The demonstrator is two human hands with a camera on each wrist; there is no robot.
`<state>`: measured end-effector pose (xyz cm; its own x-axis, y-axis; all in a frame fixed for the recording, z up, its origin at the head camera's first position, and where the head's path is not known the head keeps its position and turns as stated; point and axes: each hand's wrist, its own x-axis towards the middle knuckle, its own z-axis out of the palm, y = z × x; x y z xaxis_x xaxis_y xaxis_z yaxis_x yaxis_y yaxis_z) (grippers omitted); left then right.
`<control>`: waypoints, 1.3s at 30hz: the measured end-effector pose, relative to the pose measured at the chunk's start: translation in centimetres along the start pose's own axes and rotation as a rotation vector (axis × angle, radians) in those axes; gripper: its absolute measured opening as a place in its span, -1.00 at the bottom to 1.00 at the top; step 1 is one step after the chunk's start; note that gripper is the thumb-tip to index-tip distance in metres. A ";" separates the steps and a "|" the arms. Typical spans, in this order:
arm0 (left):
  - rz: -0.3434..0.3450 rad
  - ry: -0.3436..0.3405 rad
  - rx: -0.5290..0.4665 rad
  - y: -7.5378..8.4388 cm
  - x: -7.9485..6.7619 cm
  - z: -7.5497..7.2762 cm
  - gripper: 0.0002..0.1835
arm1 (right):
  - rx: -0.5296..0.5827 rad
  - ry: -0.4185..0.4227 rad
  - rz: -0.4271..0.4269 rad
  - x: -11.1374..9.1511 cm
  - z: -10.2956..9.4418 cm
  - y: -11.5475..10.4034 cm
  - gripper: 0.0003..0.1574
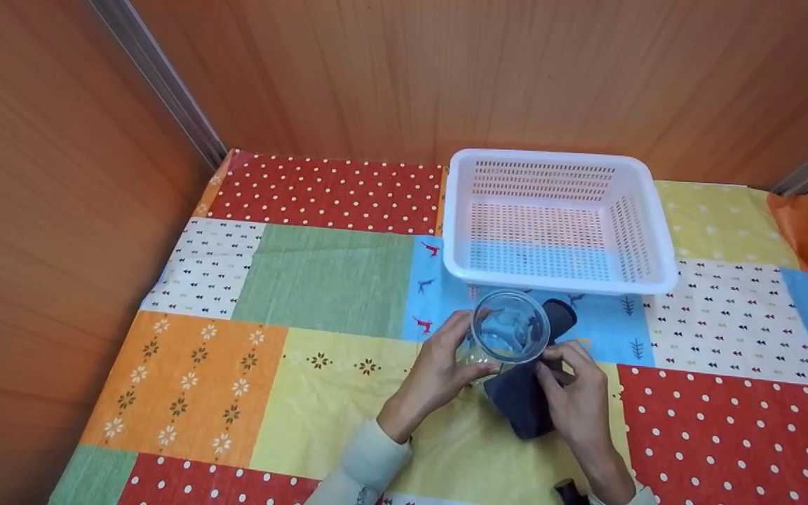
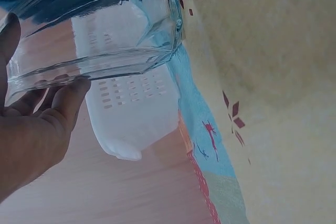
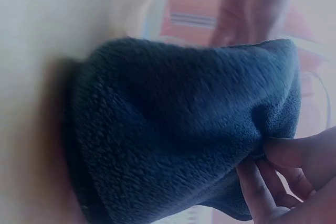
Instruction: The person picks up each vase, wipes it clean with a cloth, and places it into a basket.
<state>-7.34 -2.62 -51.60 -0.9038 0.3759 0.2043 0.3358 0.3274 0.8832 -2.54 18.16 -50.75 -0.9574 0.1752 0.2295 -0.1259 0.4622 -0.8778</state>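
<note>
A clear glass jar (image 1: pixel 509 326), its round mouth facing up toward the head camera, is gripped by my left hand (image 1: pixel 439 361). In the left wrist view the thumb and fingers (image 2: pixel 71 100) hold it from opposite sides. My right hand (image 1: pixel 576 389) pinches a dark blue fuzzy cloth (image 1: pixel 520 403) between thumb and fingers. The cloth lies against the jar's near right side and hangs down below it. The right wrist view shows the cloth (image 3: pixel 178 124) spread wide, covering most of the jar. Just beyond the jar is a dark rounded thing (image 1: pixel 560 317), partly hidden.
A white perforated plastic basket (image 1: pixel 558 282) stands behind the jar with nothing in it. Beneath everything is a patchwork-print tablecloth (image 1: pixel 334 280). Wood-grain panels (image 1: pixel 376 77) close off the back and sides. A small dark cylindrical object (image 1: pixel 569 491) shows beside the right wrist.
</note>
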 end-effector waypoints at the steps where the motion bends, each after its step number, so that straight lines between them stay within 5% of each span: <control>1: 0.001 0.001 0.002 0.0 0.0 0.0 -0.13 | 0.011 0.008 -0.014 0.0 0.0 -0.1 -0.70; 8: -0.007 0.009 0.027 0.0 0.1 0.2 -0.16 | 0.020 -0.006 -0.037 0.0 0.0 1.0 -0.73; 23: -0.014 0.003 0.001 -0.1 0.1 0.2 -0.15 | -0.061 -0.075 0.111 -0.1 0.3 1.9 -0.75; 39: 0.039 0.013 0.011 -0.3 0.0 0.3 -0.16 | 0.016 -0.013 -0.032 0.2 -0.1 0.3 -0.71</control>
<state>-7.38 -2.47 -51.98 -0.8935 0.3772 0.2436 0.3734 0.3227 0.8697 -2.69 18.43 -50.93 -0.9562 0.1489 0.2521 -0.1606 0.4534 -0.8767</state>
